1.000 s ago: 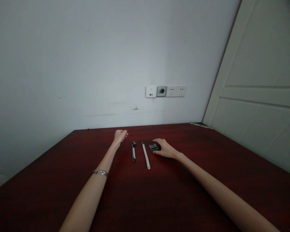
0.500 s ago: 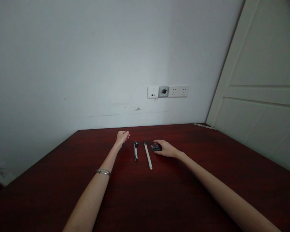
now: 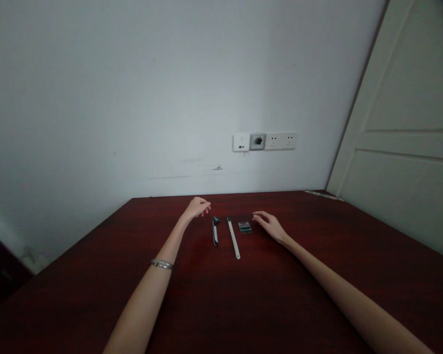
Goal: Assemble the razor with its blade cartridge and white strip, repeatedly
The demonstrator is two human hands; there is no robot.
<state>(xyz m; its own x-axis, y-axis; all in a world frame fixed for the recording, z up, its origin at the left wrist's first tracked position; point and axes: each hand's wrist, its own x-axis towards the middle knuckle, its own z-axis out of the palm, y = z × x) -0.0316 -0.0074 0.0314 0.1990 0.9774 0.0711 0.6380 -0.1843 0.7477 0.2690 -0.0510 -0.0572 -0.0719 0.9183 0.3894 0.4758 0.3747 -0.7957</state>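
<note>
Head: flat, clear, dark-green case [image 3: 245,227]

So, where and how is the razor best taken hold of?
I would take the razor by its mid-handle, with the left hand coming from the left. The handle is slim and points towards the person, the head sits at the far end, and a long white item lies on the right.

There are two hands, one left [image 3: 200,207] and one right [image 3: 270,226]; on one worktop [image 3: 221,305] lie one razor [image 3: 215,235], one white toothbrush [image 3: 234,241] and one small clear case [image 3: 245,227]; one wall [image 3: 192,88] carries one grey-framed plate [image 3: 257,141]; how many bangles [image 3: 161,264] are at the left wrist, I cannot tell.
</note>
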